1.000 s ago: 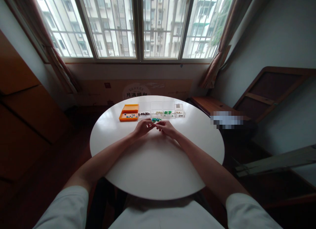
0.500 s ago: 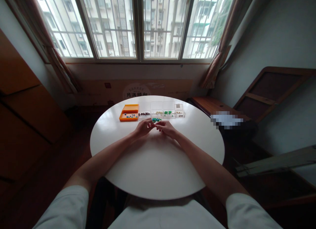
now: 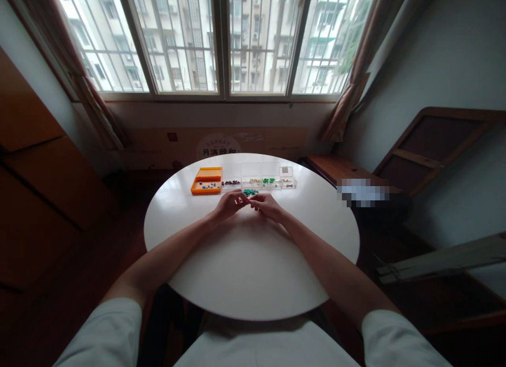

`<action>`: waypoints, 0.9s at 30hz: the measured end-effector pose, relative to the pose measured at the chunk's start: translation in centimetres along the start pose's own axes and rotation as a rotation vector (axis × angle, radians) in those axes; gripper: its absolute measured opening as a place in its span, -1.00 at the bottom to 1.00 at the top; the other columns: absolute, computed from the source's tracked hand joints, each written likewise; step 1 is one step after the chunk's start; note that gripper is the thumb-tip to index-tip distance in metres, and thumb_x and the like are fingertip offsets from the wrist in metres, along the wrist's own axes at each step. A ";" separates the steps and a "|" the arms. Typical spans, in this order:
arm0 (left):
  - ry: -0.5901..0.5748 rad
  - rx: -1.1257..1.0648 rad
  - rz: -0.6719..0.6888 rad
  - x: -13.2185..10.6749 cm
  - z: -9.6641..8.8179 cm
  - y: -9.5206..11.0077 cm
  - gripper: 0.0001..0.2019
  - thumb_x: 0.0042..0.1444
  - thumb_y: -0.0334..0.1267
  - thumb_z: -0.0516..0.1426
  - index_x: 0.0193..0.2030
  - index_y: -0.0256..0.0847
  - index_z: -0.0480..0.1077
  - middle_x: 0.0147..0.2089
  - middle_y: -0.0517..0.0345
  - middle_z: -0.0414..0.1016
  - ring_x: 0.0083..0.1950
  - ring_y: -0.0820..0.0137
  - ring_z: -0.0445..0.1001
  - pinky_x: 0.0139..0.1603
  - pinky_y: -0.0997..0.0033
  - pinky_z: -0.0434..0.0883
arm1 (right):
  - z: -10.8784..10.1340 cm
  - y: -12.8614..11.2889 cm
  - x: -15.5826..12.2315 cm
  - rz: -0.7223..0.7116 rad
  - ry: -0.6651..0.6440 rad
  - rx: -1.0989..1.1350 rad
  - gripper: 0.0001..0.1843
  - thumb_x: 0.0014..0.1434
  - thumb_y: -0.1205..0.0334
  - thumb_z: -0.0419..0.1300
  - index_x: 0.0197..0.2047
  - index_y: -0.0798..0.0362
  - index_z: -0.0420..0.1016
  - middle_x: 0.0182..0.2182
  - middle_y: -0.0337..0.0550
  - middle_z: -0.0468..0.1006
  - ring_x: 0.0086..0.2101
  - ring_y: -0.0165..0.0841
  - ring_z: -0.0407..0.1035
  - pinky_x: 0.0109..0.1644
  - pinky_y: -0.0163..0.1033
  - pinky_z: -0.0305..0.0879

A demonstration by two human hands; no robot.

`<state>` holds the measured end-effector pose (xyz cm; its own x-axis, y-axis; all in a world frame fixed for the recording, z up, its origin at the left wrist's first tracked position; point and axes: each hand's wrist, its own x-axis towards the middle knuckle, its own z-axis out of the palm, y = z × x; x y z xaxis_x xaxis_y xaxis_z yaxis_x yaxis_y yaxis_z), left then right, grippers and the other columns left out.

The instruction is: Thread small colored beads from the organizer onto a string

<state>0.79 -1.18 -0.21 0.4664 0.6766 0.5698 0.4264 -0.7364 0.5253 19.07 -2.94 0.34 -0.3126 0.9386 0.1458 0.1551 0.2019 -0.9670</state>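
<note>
White round desk [image 3: 253, 272] carries it all: an orange tray [image 3: 206, 183] far left, a clear compartment box [image 3: 261, 181] beside it on the right. At centre the left hand [image 3: 230, 204] and right hand [image 3: 269, 205] meet — fingers [image 3: 240, 199] pinched narrow, tip to tip; what they hold is too small to tell. Just beyond the fingertips lie green-blue beads [image 3: 250, 192], between the 2 hands, equally near both.

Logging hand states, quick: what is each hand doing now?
Left hand: pinched shut, contents too small to tell.
Right hand: pinched shut, same.
</note>
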 end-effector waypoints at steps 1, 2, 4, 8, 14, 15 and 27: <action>-0.004 -0.011 0.005 0.0 0.0 0.0 -0.77 0.08 -0.15 0.13 -0.36 -0.30 0.47 -0.37 0.10 0.43 -0.48 0.57 0.39 -0.51 0.62 0.33 | 0.0 0.0 0.0 -0.002 0.000 0.000 -0.63 -0.08 0.02 0.26 -0.32 0.18 0.52 -0.55 -0.20 0.41 -0.57 -0.51 0.23 -0.63 -0.43 0.08; -0.011 -0.026 0.011 0.0 0.0 0.0 -0.77 0.09 -0.15 0.13 -0.36 -0.30 0.47 -0.37 0.10 0.42 -0.49 0.57 0.39 -0.52 0.62 0.33 | 0.0 0.0 0.0 -0.001 0.001 0.002 -0.63 -0.08 0.02 0.27 -0.33 0.18 0.52 -0.56 -0.20 0.41 -0.57 -0.51 0.23 -0.63 -0.43 0.08; -0.023 -0.060 0.019 0.1 0.0 0.0 -0.77 0.09 -0.15 0.12 -0.36 -0.31 0.47 -0.37 0.10 0.42 -0.50 0.58 0.39 -0.53 0.62 0.33 | 0.0 -0.1 0.0 0.003 0.002 0.007 -0.62 -0.09 0.02 0.27 -0.33 0.18 0.52 -0.56 -0.20 0.41 -0.57 -0.51 0.23 -0.63 -0.43 0.08; -0.021 -0.090 0.016 0.1 0.0 0.1 -0.76 0.08 -0.15 0.13 -0.36 -0.31 0.47 -0.38 0.10 0.42 -0.51 0.58 0.39 -0.54 0.62 0.34 | -0.1 -0.1 0.0 0.000 0.001 0.006 -0.64 -0.09 0.03 0.27 -0.34 0.18 0.51 -0.55 -0.19 0.42 -0.56 -0.50 0.24 -0.62 -0.43 0.08; 0.000 -0.071 0.009 0.1 -0.1 0.0 -0.79 0.05 -0.16 0.16 -0.33 -0.29 0.46 -0.37 0.11 0.44 -0.48 0.58 0.38 -0.51 0.62 0.34 | 0.0 -0.1 -0.1 -0.002 -0.001 0.003 -0.67 -0.08 0.06 0.27 -0.36 0.18 0.51 -0.56 -0.19 0.42 -0.56 -0.50 0.24 -0.62 -0.44 0.07; 0.007 -0.069 0.003 0.1 -0.1 0.0 -0.79 0.05 -0.15 0.16 -0.33 -0.29 0.46 -0.37 0.11 0.44 -0.48 0.58 0.38 -0.51 0.62 0.34 | 0.0 -0.2 -0.1 0.000 0.001 0.005 -0.67 -0.08 0.05 0.27 -0.36 0.18 0.51 -0.56 -0.19 0.42 -0.56 -0.50 0.24 -0.62 -0.44 0.07; 0.022 -0.099 -0.015 0.2 0.3 -0.4 -0.75 0.05 -0.12 0.15 -0.38 -0.31 0.47 -0.40 0.11 0.43 -0.49 0.57 0.39 -0.50 0.60 0.36 | -0.1 -0.1 -0.1 -0.021 0.002 0.006 -0.65 -0.07 0.03 0.26 -0.35 0.17 0.52 -0.55 -0.18 0.45 -0.55 -0.49 0.26 -0.59 -0.42 0.09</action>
<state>0.90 -0.77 -0.50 0.4433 0.6880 0.5746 0.3543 -0.7233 0.5927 19.13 -3.02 0.44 -0.3140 0.9348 0.1661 0.1430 0.2195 -0.9651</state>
